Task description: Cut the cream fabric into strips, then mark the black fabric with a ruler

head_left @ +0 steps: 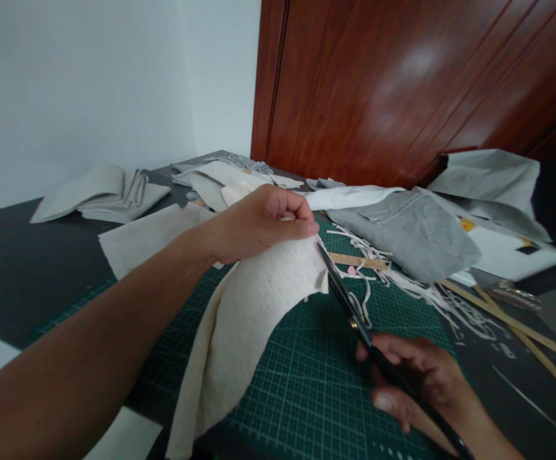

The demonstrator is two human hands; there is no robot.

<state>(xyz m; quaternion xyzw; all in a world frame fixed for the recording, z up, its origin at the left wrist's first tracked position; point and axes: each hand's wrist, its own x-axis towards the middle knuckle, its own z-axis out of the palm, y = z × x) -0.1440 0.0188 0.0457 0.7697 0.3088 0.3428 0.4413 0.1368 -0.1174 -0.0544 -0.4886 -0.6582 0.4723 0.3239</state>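
Observation:
My left hand pinches the upper edge of a cream felt-like piece of cloth, which hangs down in a curve over the mat. In my right hand is a pair of black scissors, pointing up and to the left. Their tips meet the cloth's right edge, close to my left fingertips. The blades look nearly closed at the edge; how much cloth lies between them is hard to see. A green cutting mat with a grid lies beneath both hands.
Thin white offcut strips lie in a tangle to the right, beside wooden rulers. A grey cloth is heaped behind them. Folded pale cloth rests at the back left. A pink round piece sits on the mat.

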